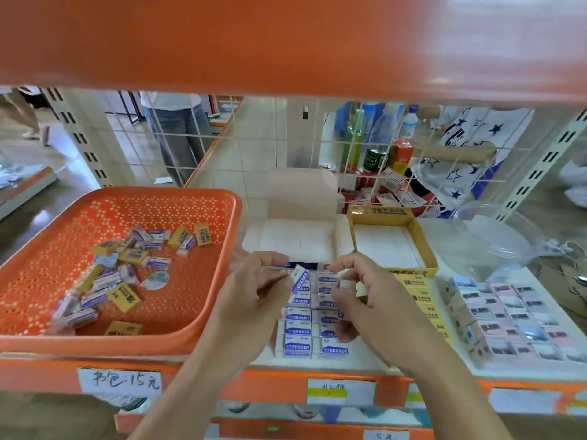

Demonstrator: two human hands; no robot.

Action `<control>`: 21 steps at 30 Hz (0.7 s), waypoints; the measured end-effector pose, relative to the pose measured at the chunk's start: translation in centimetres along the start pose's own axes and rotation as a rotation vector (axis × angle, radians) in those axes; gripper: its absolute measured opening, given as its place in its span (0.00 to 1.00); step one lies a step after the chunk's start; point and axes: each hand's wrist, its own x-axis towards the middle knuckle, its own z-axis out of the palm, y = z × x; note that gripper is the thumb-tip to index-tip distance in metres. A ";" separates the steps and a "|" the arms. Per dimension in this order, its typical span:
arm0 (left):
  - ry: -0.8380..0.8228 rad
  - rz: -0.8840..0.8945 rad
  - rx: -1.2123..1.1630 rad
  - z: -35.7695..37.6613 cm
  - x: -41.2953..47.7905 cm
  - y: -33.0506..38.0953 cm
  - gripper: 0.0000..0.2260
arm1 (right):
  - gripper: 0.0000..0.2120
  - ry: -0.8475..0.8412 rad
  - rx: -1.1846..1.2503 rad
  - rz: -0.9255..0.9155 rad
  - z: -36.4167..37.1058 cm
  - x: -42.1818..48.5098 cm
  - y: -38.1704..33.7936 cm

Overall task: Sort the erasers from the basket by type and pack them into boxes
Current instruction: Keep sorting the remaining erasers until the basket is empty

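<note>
An orange perforated basket on the left of the shelf holds several loose erasers, some purple-sleeved, some yellow. My left hand pinches a white eraser with a blue "ERASER" sleeve, tilted above rows of the same erasers laid on the shelf. My right hand hovers beside it with curled fingers, pinching something small and white that I cannot make out. Behind the hands stands an open white box. Right of that is an open yellow box.
Yellow erasers lie in a column right of my right hand, and rows of pink and blue picture erasers fill the far right. A clear plastic lid lies behind them. A wire grid backs the shelf; an orange shelf hangs overhead.
</note>
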 end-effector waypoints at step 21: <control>0.041 -0.038 0.231 0.3 0.1 -3.9 0.08 | 0.09 -0.108 -0.364 0.018 -0.7 1.0 1.4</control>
